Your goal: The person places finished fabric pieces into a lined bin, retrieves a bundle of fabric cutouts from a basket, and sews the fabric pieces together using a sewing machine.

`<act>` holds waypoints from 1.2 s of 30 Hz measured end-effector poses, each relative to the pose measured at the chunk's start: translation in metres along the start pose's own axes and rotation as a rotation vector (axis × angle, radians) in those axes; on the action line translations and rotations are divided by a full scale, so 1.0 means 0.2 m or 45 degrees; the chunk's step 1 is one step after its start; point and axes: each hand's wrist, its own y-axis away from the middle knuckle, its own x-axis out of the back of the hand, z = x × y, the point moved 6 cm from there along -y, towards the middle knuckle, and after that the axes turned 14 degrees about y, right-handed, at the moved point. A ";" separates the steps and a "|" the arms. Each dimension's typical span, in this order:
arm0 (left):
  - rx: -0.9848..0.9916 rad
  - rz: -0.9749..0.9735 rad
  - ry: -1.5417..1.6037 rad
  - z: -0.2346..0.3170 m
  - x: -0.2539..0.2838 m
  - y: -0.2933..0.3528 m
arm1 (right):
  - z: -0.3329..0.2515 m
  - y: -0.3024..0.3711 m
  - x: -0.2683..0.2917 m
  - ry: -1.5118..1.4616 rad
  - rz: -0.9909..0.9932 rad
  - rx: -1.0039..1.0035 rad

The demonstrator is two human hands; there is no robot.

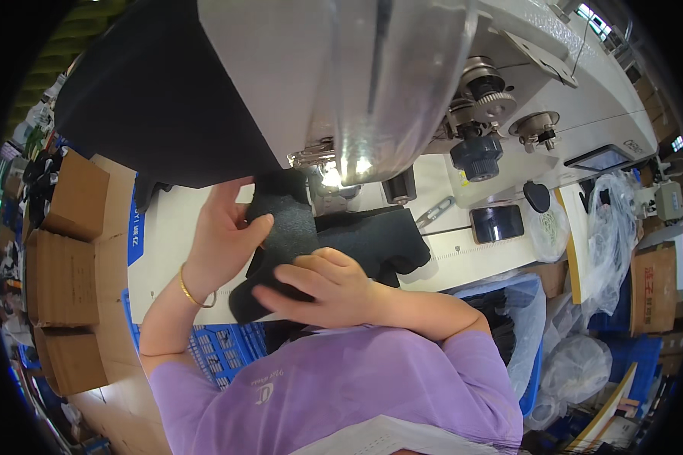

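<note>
A black fabric piece (287,224) runs from under the lit needle area of a white sewing machine (281,61) toward my body. My left hand (224,239) is closed on its left edge, with the thumb on top and the other fingers partly hidden beside the machine head. Nearer to me, my right hand (322,288) has its fingers curled on the lower part of the same fabric. More black fabric (387,239) lies on the white tabletop (182,250), just beyond my right hand. Where the fabric meets the needle is hard to make out.
Small thread snips (436,211) and a dark phone (497,223) lie right of the fabric. A blue basket (224,355) stands below the table's front edge. At the right is a plastic-lined blue bin (527,326); cardboard boxes (68,280) stand at the left.
</note>
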 end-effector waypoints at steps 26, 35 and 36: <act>0.245 -0.112 0.008 -0.16 -0.14 -0.28 | 0.47 0.28 -0.22 -1.169 -0.195 -1.597; -0.977 0.221 -0.936 0.07 -0.13 0.04 | 0.35 0.29 -0.06 -1.214 -0.477 -1.736; -1.123 -0.040 -1.107 0.05 -0.21 0.13 | 0.32 0.31 -0.05 -1.222 -0.564 -1.679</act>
